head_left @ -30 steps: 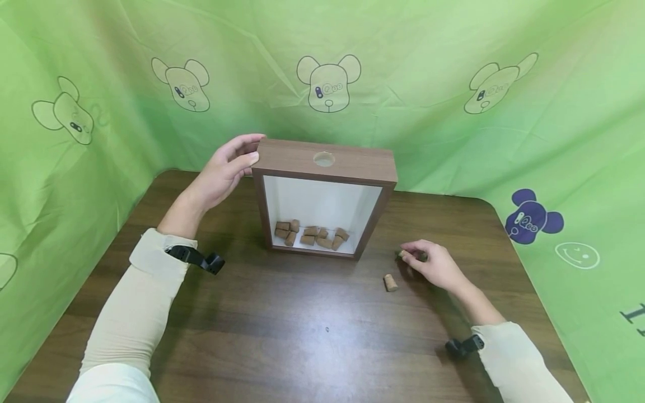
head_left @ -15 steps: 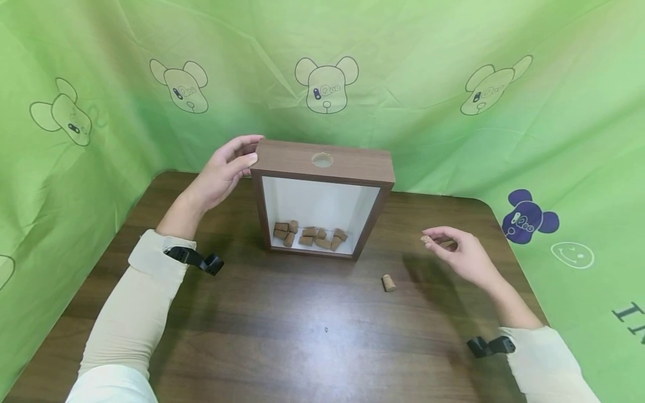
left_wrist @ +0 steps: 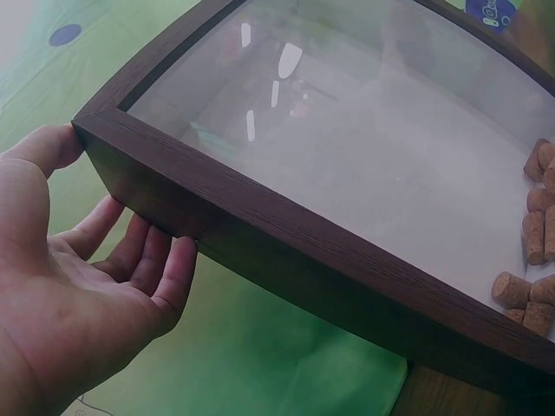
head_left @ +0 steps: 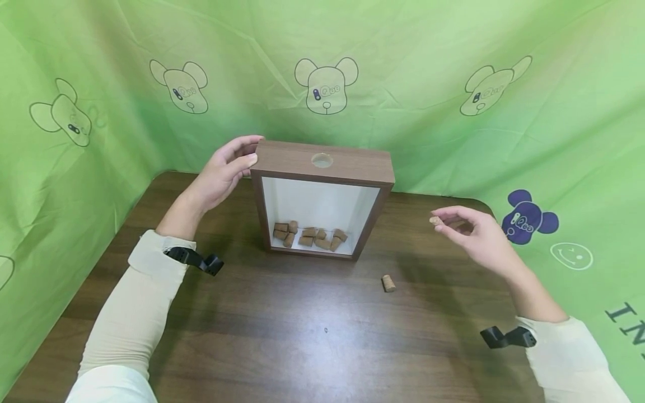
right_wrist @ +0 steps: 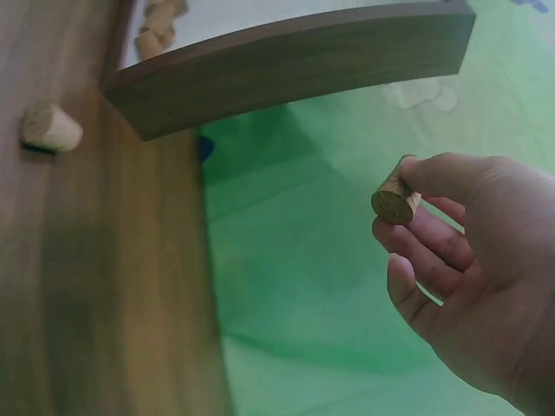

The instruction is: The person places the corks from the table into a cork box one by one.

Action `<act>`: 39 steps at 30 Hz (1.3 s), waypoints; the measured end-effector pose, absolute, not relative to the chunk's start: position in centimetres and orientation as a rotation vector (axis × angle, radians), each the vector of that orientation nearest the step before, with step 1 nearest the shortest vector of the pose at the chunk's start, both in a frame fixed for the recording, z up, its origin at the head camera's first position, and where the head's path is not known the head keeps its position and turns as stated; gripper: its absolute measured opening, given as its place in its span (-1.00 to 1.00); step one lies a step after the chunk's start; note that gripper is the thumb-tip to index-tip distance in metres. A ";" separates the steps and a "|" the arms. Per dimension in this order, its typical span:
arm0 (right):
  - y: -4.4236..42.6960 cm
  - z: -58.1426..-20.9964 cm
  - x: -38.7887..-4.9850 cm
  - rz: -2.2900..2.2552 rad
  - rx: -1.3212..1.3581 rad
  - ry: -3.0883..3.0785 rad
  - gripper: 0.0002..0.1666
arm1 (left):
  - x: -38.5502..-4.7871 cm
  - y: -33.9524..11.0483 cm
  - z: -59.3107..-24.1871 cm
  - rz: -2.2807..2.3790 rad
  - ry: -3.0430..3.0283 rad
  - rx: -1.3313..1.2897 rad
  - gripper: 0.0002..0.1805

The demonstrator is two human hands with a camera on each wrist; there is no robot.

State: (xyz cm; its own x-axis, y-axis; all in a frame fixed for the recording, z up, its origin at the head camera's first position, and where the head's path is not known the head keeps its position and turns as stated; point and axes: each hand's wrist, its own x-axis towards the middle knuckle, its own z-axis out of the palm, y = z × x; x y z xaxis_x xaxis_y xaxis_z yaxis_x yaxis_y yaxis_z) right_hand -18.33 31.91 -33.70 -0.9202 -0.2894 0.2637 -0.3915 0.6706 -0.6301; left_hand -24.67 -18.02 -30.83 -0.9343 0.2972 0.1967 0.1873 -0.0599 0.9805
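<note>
An upright brown wooden shadow box (head_left: pixel 323 178) with a clear front and a round hole (head_left: pixel 322 160) in its top stands on the table. Several corks (head_left: pixel 307 238) lie along its bottom inside. My left hand (head_left: pixel 221 170) grips the box's upper left corner, thumb at the front edge and fingertips along the side, as the left wrist view shows. Raised above the table to the right of the box, my right hand (head_left: pixel 478 235) pinches a cork (right_wrist: pixel 396 198) between thumb and fingers. Another cork (head_left: pixel 388 283) lies on the table right of the box.
The dark wooden table (head_left: pixel 282 336) ends just behind the box, where a green printed cloth (head_left: pixel 403 84) hangs around the back and sides. Black straps with small cameras sit on both wrists.
My right hand has lifted from the table near the loose cork and moved right and up, carrying the pinched cork. The left hand and the box stay put.
</note>
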 end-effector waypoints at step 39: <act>19.3 -21.6 -21.8 1.681 0.803 -2.297 -0.72 | -24.4 -18.0 -30.5 2.167 2.100 0.534 -0.45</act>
State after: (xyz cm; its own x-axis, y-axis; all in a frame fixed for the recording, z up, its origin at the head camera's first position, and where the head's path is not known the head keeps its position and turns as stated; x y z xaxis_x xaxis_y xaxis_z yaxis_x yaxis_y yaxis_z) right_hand -21.82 19.31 -21.65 -0.8370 -0.3142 0.4479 -0.5220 0.2134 -0.8258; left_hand -24.37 -17.96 -30.54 -0.9364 0.2929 0.1930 0.1838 -0.0591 0.9812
